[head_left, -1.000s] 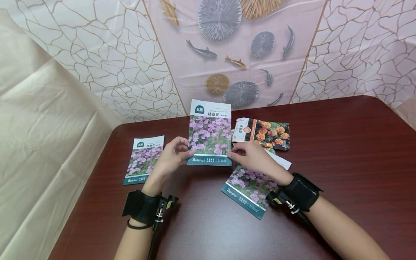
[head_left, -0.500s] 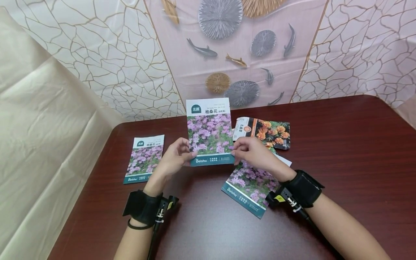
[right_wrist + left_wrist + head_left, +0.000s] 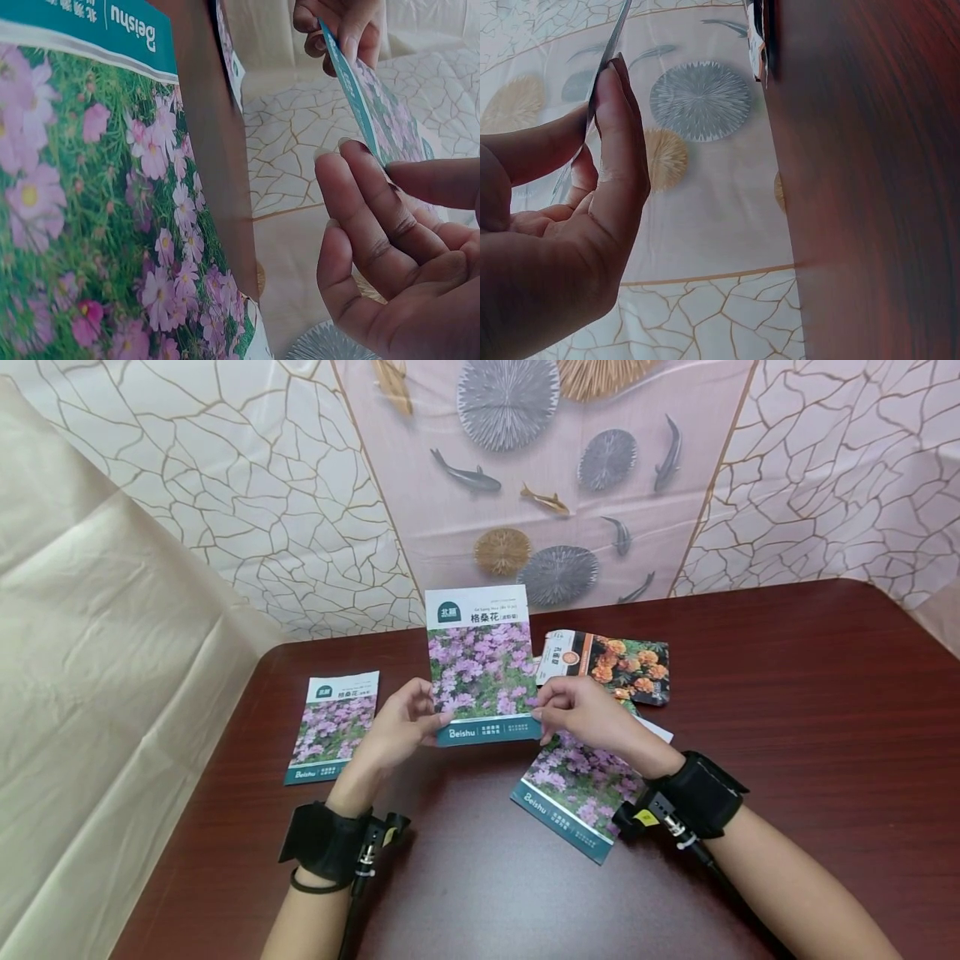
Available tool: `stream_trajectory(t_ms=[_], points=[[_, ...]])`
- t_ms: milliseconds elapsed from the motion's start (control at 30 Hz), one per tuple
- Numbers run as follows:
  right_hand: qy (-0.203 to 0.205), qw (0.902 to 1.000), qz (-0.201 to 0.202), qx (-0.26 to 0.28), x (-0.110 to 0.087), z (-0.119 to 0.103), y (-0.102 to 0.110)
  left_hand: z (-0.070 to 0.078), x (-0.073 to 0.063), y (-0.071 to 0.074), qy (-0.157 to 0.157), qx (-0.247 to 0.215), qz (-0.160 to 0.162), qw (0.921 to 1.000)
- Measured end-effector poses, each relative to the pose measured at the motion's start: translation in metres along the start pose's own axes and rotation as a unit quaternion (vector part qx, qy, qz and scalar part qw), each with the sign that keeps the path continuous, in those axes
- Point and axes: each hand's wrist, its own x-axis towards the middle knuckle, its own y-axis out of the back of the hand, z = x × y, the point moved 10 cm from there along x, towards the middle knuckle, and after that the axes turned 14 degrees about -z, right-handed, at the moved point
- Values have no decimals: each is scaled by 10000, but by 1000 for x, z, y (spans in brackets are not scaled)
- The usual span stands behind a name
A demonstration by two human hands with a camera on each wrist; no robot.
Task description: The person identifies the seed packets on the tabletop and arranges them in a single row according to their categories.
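Over the table (image 3: 480,885), left fingers (image 3: 412,689), right fingers (image 3: 558,686) pinching the raised packet (image 3: 482,670), lower packet (image 3: 576,793) part-hidden.

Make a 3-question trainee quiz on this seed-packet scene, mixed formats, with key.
1. What do the left hand and right hand hold between them?
a) the marigold packet
b) a cosmos packet
c) a wrist strap

2. True or false: in the head view, the marigold packet lies left of the held packet.

3. Fill in: in the head view, the word "Beishu" shows on ___ packets.

Key:
1. b
2. False; the marigold packet lies to its right.
3. Three: the held one, the leftmost packet and the lower-right packet.
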Motion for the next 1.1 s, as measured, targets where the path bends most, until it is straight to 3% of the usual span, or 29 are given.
stream_trajectory(t_ms=[133, 267, 400, 633, 800, 1100], points=[[3, 10000, -32, 1, -1, -2, 1, 0, -4, 7, 62, 168, 7, 9998], [-88, 9994, 60, -338, -3, -4, 7, -1, -10, 18, 127, 387, 55, 9992], [-89, 9984, 105, -556, -5, -6, 11, -6, -13, 29, 207, 336, 31, 9992], [255, 9939, 98, -1064, -6, -11, 8, -23, -15, 41, 515, 152, -118, 9985], [368, 9877, -269, -1493, -8, -15, -4, -39, -15, 47, 736, 120, -200, 9970], [561, 9702, -912, -2175, -7, -22, -29, -62, -14, 56, 1349, 673, -33, 9886]])
